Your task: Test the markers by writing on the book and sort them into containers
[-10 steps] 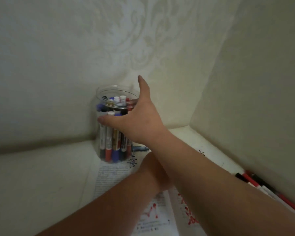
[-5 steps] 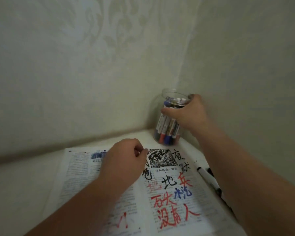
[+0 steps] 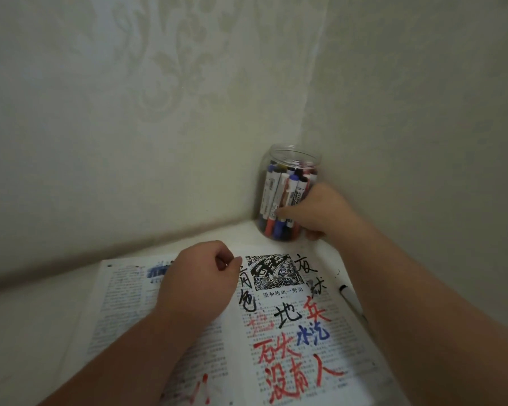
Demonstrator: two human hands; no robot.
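Note:
A clear plastic jar [image 3: 288, 159] full of several markers stands in the corner where the two walls meet. My right hand [image 3: 320, 212] grips the jar low on its right side, thumb across the front. The open book [image 3: 291, 332] lies in front, its right page covered in black, red and blue handwriting. My left hand [image 3: 200, 276] rests as a loose fist on the book's middle, holding nothing that I can see. A white marker with a black cap [image 3: 349, 297] lies beside the book's right edge, partly under my right forearm.
Pale patterned walls close in the white table [image 3: 27, 332] at the back and on the right. The table surface to the left of the book shows bare white.
The jar went from the book's left to the far right corner in my right hand, which has slid lower on it. The view swung left; my left hand stays on the book.

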